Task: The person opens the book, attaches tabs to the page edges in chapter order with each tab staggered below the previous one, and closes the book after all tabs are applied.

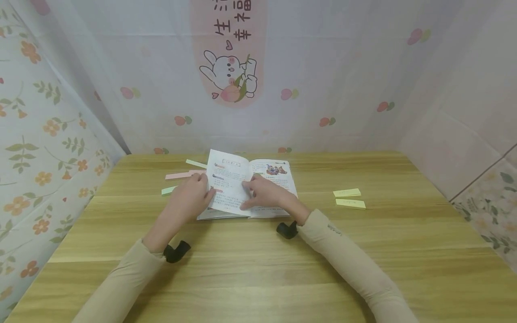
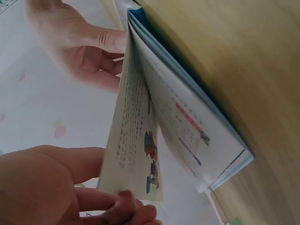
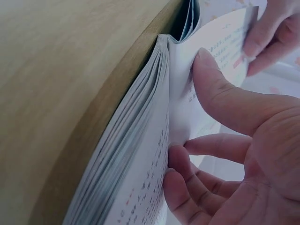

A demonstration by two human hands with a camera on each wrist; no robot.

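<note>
An open book (image 1: pixel 273 181) lies on the wooden table, with printed text and a small coloured picture at the top of its right-hand page. My left hand (image 1: pixel 193 195) pinches the outer edge of a raised page (image 1: pixel 229 179) between thumb and fingers. That page stands lifted off the leaves on the left side, and its underside (image 2: pixel 133 122) shows in the left wrist view. Near the gutter, the thumb of my right hand (image 1: pixel 264 192) presses on the raised page. The other fingers of my right hand (image 3: pixel 225 164) bend loosely beside the fold in the right wrist view.
Pink paper strips (image 1: pixel 177 176), a pale green strip (image 1: pixel 195 163) and a green strip (image 1: pixel 168 190) lie left of the book. Two yellow strips (image 1: pixel 347 193) lie to its right on the table (image 1: pixel 258 269). A printed curtain (image 1: pixel 343 80) hangs behind the table.
</note>
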